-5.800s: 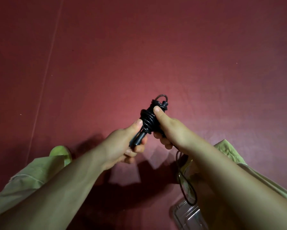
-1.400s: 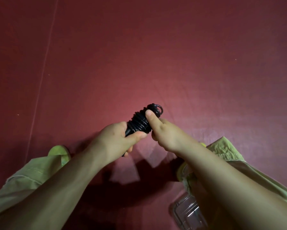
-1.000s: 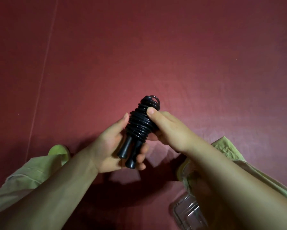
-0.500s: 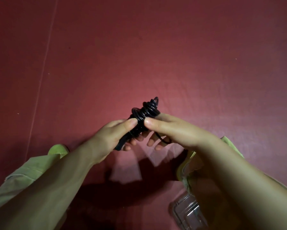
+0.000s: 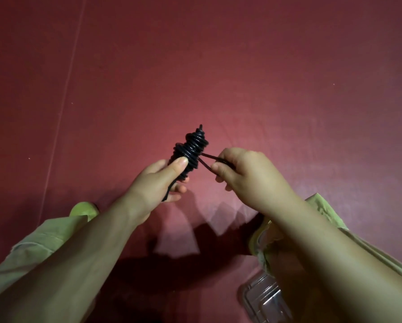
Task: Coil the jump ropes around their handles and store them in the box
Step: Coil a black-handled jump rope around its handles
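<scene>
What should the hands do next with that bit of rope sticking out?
Probably pull the loose loop snug and tuck it into the coil. The left hand grips the handles with the rope wound round them, while the right hand pinches the last loop, drawn out sideways. Nearly all the rope is wound, so only this end seems left before the box.

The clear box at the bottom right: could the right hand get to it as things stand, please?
Probably not at once. The right hand pinches a loop of rope pulled from the coiled jump rope, which the left hand grips. The clear box lies on the floor beneath the right forearm, so it would need to let go first.
</scene>
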`<state>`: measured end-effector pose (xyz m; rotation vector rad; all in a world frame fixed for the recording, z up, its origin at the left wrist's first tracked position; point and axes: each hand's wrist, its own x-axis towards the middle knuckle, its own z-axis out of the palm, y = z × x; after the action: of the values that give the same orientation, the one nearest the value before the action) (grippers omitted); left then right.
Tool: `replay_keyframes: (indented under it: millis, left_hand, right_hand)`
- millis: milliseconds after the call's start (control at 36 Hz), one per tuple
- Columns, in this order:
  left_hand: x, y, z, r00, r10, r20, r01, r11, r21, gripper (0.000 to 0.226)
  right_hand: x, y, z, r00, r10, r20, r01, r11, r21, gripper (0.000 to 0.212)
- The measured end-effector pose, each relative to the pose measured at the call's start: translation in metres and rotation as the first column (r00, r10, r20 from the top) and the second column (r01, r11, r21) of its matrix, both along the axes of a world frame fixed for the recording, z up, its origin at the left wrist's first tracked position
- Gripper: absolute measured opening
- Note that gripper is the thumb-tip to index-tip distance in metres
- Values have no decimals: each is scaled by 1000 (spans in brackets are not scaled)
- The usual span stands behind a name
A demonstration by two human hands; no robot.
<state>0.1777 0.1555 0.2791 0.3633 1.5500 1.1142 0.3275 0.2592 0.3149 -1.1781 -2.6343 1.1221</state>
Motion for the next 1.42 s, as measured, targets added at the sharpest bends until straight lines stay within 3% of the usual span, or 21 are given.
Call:
replay_keyframes:
  millis: [111, 222, 306, 333, 389, 472, 528, 583, 667, 750, 833, 889, 972, 1056, 1167, 1222, 1306, 1417]
  left_hand:
    - [0, 1, -9, 995, -37, -96, 36, 999, -12, 15]
    - [2, 3, -12, 975, -112, -190, 109, 994, -25, 14]
    - [-1, 4, -6, 983, -142, -113, 146, 989, 30, 12]
    - [-4, 4, -4, 986, -148, -74, 153, 986, 66, 22]
    - [-9, 2, -1, 984, -176, 17, 173, 978, 120, 52]
    - [-10, 0, 4, 972, -180, 154, 143, 965, 222, 47]
    - [-7, 1, 9, 967, -138, 213, 85, 967, 240, 36]
    - [-8, -1, 7, 972, -114, 205, 68, 974, 218, 40]
    - [-9, -4, 3, 976, -136, 168, 103, 976, 192, 56]
    - [-9, -6, 3, 960, -143, 241, 94, 975, 202, 63]
    - [-7, -5, 6, 934, -131, 332, 59, 974, 218, 61]
    - [-3, -3, 8, 939, -110, 326, 53, 983, 177, 69]
    - [2, -2, 9, 935, -91, 343, 48, 990, 132, 62]
    - [0, -1, 8, 867, -78, 491, 5, 989, 148, 61]
    - [-3, -1, 8, 775, -137, 617, -16, 972, 236, 59]
    - [-1, -1, 8, 775, -160, 612, 3, 968, 249, 59]
    - [1, 1, 8, 829, -132, 543, 24, 979, 200, 58]
    - [4, 2, 8, 939, -108, 327, 65, 988, 141, 54]
  right_hand:
    - [-2, -6, -9, 990, 127, -56, -111, 967, 231, 35]
    - [-1, -8, -14, 957, 189, -219, -147, 970, 196, 35]
    - [-1, -10, -7, 925, 105, -366, -118, 993, -13, 21]
    - [-1, -11, -3, 904, 55, -423, -117, 986, -122, 19]
    - [-1, -11, 3, 852, -54, -522, -142, 934, -329, 20]
    - [-3, -10, 5, 780, -213, -588, -199, 806, -557, 12]
    - [-4, -9, 5, 768, -309, -561, -206, 710, -673, 19]
    - [-5, -8, 3, 775, -339, -534, -216, 652, -727, 28]
    - [-5, -8, 1, 797, -294, -527, -219, 673, -707, 20]
    - [-5, -10, 4, 796, -298, -527, -208, 683, -700, 19]
    - [-7, -11, 6, 773, -292, -563, -239, 688, -685, 19]
    - [-7, -12, 5, 764, -277, -583, -258, 697, -669, 18]
    - [-7, -12, 1, 756, -273, -595, -270, 699, -662, 12]
    - [-6, -8, 4, 687, -371, -625, -301, 637, -710, 15]
    - [-4, -2, 10, 571, -556, -604, -377, 476, -795, 18]
    - [-5, -3, 11, 569, -598, -565, -373, 425, -825, 20]
    - [-9, -5, 12, 597, -662, -453, -236, 394, -888, 15]
    - [-11, -5, 12, 603, -712, -360, -56, 412, -909, 11]
